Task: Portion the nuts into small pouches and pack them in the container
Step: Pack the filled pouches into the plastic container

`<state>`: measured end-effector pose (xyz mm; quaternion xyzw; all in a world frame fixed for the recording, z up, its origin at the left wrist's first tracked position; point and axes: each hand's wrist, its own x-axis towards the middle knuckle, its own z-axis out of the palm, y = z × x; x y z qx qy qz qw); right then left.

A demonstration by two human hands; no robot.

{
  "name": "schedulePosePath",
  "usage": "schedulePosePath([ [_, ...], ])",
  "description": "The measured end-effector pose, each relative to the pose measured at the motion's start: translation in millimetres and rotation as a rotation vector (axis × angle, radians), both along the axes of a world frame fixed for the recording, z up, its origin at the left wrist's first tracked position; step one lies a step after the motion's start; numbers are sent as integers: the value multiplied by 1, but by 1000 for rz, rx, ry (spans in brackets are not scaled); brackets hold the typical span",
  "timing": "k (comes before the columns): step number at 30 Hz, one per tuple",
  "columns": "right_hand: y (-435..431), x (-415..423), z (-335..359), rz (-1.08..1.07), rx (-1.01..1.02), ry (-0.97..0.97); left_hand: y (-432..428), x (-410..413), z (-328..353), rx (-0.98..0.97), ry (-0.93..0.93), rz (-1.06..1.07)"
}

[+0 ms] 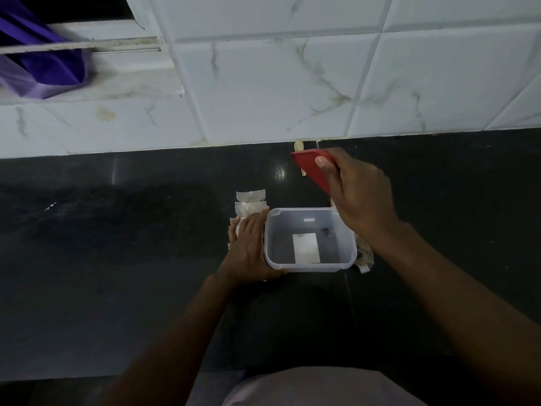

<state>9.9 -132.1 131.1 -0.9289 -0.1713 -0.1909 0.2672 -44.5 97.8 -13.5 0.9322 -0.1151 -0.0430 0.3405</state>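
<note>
A clear rectangular plastic container [345, 230] stands open on the dark counter, with a white label showing through its bottom and a dark speck inside. My left hand [247, 247] lies with straight fingers against the container's left wall. My right hand [360, 194] holds the red lid [308, 168] tilted above the container's far right corner. Several small clear pouches of nuts [251, 202] lie in a row left of the container, partly under my left hand. Another crumpled pouch [364, 254] lies at the container's right side.
A small wooden spoon [299, 146] lies by the wall behind the lid. The white marble-tiled wall [292, 83] rises at the back of the black counter [117, 244]. A purple cloth [44, 54] hangs at the top left by a window ledge.
</note>
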Motion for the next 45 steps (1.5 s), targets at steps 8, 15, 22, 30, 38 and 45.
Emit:
schedulePosePath([
  [8,5,19,22,-84,41,-110,-4,4,38,-100,57,42],
  [15,22,33,22,-157,559,228,-23,42,75,-729,267,251],
  [22,21,46,11,-333,1073,609,-21,48,76,-933,368,366],
  [30,8,48,-15,-211,1267,936,-3,75,83,-1231,366,670],
  [38,18,96,-54,-298,716,936,41,139,75,-864,305,659],
  [45,37,144,-88,-341,644,946,65,193,58,-477,293,622],
])
